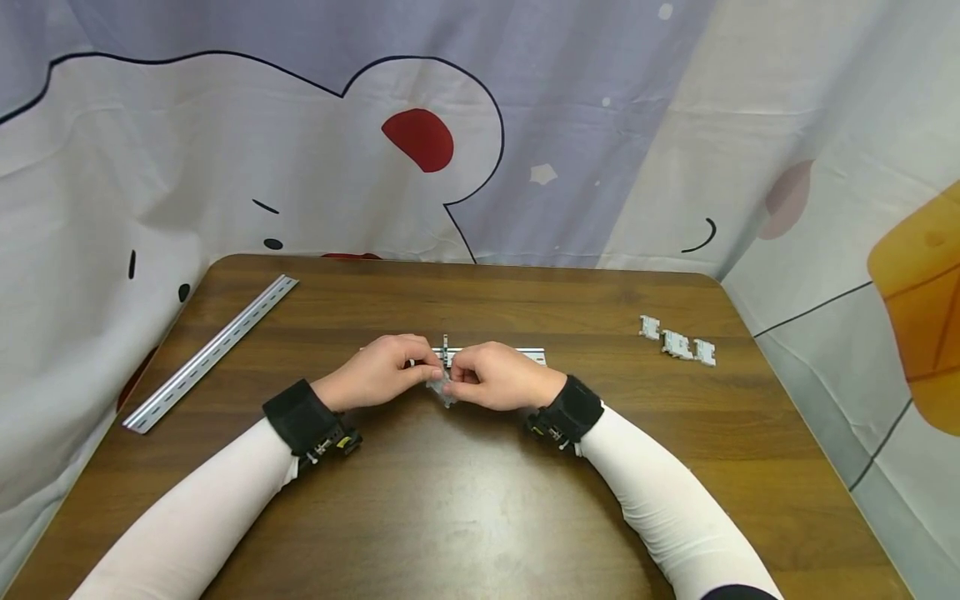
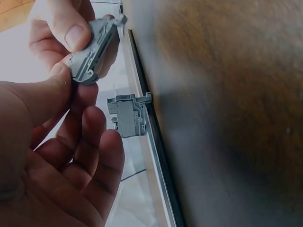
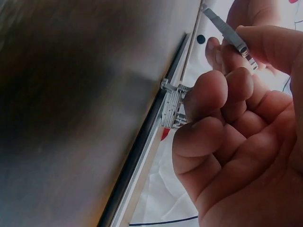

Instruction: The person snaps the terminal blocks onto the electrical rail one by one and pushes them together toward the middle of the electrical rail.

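Note:
Both hands hold one grey DIN rail terminal block (image 2: 97,49) between them, just in front of a short DIN rail (image 1: 531,355). The left hand (image 1: 384,372) pinches one end with thumb and fingers, its other fingers loosely bent in the left wrist view. The right hand (image 1: 506,377) pinches the other end, thumb flat on the block's side. Another grey terminal block (image 2: 128,116) sits upright on the rail, and in the right wrist view that mounted block (image 3: 171,108) shows close beside the right hand's curled fingers. The hands cover the rail's middle in the head view.
A longer slotted metal rail (image 1: 213,354) lies slantwise on the left of the wooden table (image 1: 480,500). Several light grey terminal blocks (image 1: 677,344) lie in a row at the right. A printed curtain (image 1: 300,158) hangs behind the table's back edge.

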Demonstrator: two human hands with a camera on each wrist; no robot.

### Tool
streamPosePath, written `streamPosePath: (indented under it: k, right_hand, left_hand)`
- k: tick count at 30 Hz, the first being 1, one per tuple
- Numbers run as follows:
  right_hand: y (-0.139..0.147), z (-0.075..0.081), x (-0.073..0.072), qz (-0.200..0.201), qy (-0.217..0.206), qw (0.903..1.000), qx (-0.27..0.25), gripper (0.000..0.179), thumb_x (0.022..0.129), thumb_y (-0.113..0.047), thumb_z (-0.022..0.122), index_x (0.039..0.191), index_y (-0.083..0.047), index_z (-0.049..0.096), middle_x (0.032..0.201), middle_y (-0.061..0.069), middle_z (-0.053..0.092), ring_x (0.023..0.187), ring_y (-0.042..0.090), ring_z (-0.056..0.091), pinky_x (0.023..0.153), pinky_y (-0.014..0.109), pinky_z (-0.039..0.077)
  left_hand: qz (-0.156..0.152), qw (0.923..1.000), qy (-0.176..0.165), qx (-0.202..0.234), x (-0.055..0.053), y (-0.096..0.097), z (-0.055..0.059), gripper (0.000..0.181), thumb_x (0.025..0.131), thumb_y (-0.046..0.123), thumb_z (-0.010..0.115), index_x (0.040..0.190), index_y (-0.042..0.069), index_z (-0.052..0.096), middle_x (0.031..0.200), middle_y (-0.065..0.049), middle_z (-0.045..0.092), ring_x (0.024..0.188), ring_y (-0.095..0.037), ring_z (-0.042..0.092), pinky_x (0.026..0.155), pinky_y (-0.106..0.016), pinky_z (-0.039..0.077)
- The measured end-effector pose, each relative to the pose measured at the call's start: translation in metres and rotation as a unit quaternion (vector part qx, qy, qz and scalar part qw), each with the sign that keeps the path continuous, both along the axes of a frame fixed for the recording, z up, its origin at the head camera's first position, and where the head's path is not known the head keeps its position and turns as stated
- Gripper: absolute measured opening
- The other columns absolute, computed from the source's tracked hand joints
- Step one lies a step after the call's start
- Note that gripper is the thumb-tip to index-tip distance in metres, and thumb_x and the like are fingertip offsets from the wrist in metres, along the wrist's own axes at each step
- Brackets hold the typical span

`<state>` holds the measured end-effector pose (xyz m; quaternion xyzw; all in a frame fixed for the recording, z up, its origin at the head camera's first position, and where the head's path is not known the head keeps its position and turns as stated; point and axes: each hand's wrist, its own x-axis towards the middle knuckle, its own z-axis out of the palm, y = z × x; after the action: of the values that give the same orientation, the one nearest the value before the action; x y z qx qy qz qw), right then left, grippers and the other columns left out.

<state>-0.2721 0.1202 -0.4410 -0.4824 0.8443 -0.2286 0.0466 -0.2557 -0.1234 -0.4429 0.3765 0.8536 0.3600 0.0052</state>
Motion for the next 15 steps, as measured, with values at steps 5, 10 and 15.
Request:
streamPosePath:
  k: [5, 10, 15]
  right_hand:
    - [-0.0017, 0.0, 0.0021, 0.007, -0.01, 0.9999, 0.008, 0.025, 0.098, -0.039, 0.058, 0.075, -0.03, 0.054, 0.066, -0.014, 0.048, 0.057, 0.001, 0.044, 0.053, 0.023, 0.037]
    - [-0.001, 0.0009, 0.0017, 0.01, -0.015, 0.9997, 0.015, 0.026, 0.096, -0.035, 0.059, 0.072, -0.029, 0.051, 0.064, -0.014, 0.046, 0.057, 0.001, 0.043, 0.053, 0.023, 0.036]
    - [0.002, 0.0018, -0.001, 0.007, -0.021, 0.9997, 0.013, 0.023, 0.093, -0.028, 0.058, 0.072, -0.026, 0.048, 0.063, -0.011, 0.04, 0.056, 0.003, 0.039, 0.054, 0.023, 0.032]
  left_hand:
    - [-0.013, 0.9999, 0.002, 0.005, 0.001, 0.0008, -0.0017, 0.004, 0.094, 0.03, 0.068, 0.095, 0.031, 0.072, 0.088, 0.017, 0.06, 0.075, -0.007, 0.051, 0.065, -0.03, 0.045]
    - [-0.012, 0.9999, 0.0, 0.007, -0.0001, 0.0005, -0.0025, 0.005, 0.094, 0.031, 0.068, 0.095, 0.03, 0.072, 0.088, 0.017, 0.06, 0.075, -0.007, 0.052, 0.066, -0.03, 0.045]
    - [0.019, 0.9998, -0.003, 0.004, -0.0033, -0.0034, -0.0024, 0.004, 0.094, 0.03, 0.069, 0.095, 0.03, 0.073, 0.087, 0.017, 0.06, 0.073, -0.007, 0.052, 0.064, -0.031, 0.045]
